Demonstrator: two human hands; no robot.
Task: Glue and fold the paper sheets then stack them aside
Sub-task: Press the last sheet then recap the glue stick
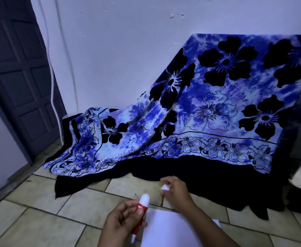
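Paper sheets [165, 227] cut off below.

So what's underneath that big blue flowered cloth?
Whatever props up the blue flowered cloth is completely covered: only a boxy raised shape on the right and a lower hump on the left show. Its dark hem spreads over the tiled floor.

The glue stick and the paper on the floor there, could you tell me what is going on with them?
A person is working on the tiled floor. The left hand holds a red glue stick with its white tip bared, while the right hand holds a small white piece, probably its cap. A white paper sheet lies below the hands, flat and not yet folded.
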